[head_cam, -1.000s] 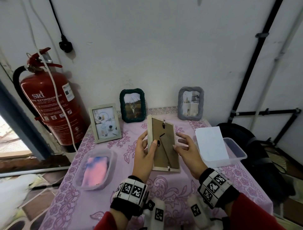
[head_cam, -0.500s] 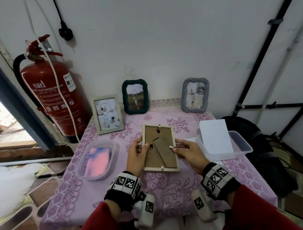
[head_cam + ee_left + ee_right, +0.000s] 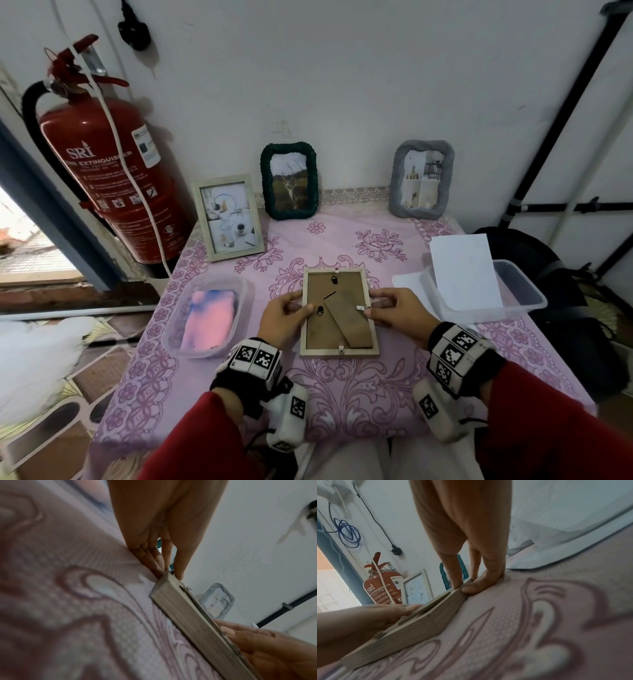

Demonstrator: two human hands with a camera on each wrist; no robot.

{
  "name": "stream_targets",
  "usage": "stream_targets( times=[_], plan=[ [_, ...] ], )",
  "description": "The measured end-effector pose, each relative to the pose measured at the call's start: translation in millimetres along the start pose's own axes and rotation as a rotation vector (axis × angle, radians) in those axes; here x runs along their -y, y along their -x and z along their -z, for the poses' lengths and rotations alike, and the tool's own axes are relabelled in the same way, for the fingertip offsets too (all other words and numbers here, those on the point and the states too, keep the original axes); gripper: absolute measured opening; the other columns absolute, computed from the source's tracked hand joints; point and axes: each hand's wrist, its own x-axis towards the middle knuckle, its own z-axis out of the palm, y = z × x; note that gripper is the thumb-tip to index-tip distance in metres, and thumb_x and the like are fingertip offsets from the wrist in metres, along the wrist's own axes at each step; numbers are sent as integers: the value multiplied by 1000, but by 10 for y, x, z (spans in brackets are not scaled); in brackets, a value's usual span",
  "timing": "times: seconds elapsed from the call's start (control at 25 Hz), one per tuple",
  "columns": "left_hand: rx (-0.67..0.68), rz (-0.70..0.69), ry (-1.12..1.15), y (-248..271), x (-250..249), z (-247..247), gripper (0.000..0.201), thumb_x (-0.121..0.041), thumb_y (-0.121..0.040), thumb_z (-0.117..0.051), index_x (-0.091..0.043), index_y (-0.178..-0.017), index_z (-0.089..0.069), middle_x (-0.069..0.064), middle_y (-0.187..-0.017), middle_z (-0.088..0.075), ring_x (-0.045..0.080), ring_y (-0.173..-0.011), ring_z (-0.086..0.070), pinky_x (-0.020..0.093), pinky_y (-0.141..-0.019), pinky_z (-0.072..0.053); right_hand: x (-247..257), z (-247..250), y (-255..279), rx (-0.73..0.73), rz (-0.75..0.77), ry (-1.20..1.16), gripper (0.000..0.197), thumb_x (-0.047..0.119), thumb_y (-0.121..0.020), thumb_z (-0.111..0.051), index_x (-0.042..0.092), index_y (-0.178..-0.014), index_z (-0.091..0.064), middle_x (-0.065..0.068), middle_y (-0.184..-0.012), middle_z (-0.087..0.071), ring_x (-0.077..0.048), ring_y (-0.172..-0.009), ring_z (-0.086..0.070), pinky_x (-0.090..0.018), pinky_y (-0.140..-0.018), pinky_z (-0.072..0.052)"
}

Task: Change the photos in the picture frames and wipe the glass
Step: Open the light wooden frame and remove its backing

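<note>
A pale wooden picture frame (image 3: 339, 352) lies face down on the pink tablecloth (image 3: 342, 394), its brown backing board and folded stand up. My left hand (image 3: 286, 313) pinches its left edge, thumb on the backing. My right hand (image 3: 394, 310) pinches the right edge by a small metal tab. The left wrist view has the frame's edge (image 3: 188, 615) with my left fingers (image 3: 178, 563) at its corner. In the right wrist view my right fingers (image 3: 481, 584) grip the frame (image 3: 412, 628). Three framed photos stand at the back: white (image 3: 227, 217), green (image 3: 289, 181), grey (image 3: 423, 180).
A clear tub with a pink and blue cloth (image 3: 209, 318) sits left of the frame. On the right, a clear container (image 3: 524, 301) holds a white sheet (image 3: 464, 270). A red fire extinguisher (image 3: 113, 171) stands off the table's left corner, and a dark bag (image 3: 534, 253) is beyond the right edge.
Both hands have lowered the frame from a raised, tilted hold down flat onto the tablecloth, back side up. The grip on both edges stays.
</note>
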Motion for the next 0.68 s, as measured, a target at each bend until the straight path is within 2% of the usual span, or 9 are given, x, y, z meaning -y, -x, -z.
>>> stream_targets(
  times=[0.08,0.16,0.24,0.32,0.36,0.4,0.48,0.6,0.68],
  plan=[
    [-7,26,-1,-24,29,18,40,-7,-88,-61,2,-125,-53,28,-102,-63,31,-96,-62,42,-95,-50,17,14,-24,-7,-15,50,49,-7,-78,-67,-5,-125,-51,-7,-69,-62,-20,-77,-62,-33,-81,-54],
    [3,43,2,-53,36,47,38,-9,-89,-59,-1,-126,-54,25,-109,-62,31,-104,-61,44,-100,-47,51,23,-47,-1,-37,88,49,-3,-78,-69,-3,-124,-52,-1,-59,-61,-20,-70,-63,-36,-81,-55],
    [30,66,11,-70,49,64,39,-9,-88,-60,-2,-126,-54,21,-108,-63,29,-102,-61,37,-97,-49,76,34,-70,17,-48,123,51,2,-77,-71,1,-125,-53,0,-58,-61,-20,-66,-62,-33,-73,-57],
    [54,87,30,-63,48,78,43,-5,-84,-64,-3,-125,-53,13,-90,-61,19,-86,-61,16,-78,-54,94,46,-81,44,-41,204,57,6,-75,-75,5,-127,-51,0,-58,-61,-13,-61,-59,-22,-61,-49],
    [67,88,13,-64,51,88,47,-4,-82,-67,-4,-126,-52,11,-86,-59,17,-82,-59,11,-70,-52,96,49,-84,50,-35,248,59,9,-74,-76,6,-128,-51,0,-60,-62,-9,-59,-59,-20,-61,-47],
    [75,85,-24,-75,57,98,51,-3,-79,-69,-5,-127,-51,12,-87,-58,17,-83,-58,11,-70,-49,97,50,-91,46,-24,289,60,11,-73,-78,7,-127,-51,-1,-63,-64,-7,-61,-60,-22,-65,-48],
    [86,66,-94,-93,60,121,56,-5,-77,-73,-6,-128,-51,13,-90,-57,18,-89,-56,14,-76,-46,88,49,-111,21,3,357,61,16,-72,-79,8,-127,-52,-8,-75,-68,-12,-71,-61,-28,-78,-49],
    [101,61,-117,-115,72,140,58,-8,-73,-77,-7,-126,-52,5,-81,-57,16,-85,-56,18,-78,-48,67,40,-120,0,31,408,60,21,-72,-80,10,-125,-55,-4,-73,-65,-8,-70,-58,-23,-76,-43],
    [113,62,-121,-130,73,152,60,-9,-70,-79,-7,-124,-53,5,-80,-58,17,-83,-57,25,-82,-51,59,43,-120,1,26,403,59,22,-72,-80,10,-124,-55,-3,-71,-66,-5,-67,-58,-22,-74,-44]
  ],
)
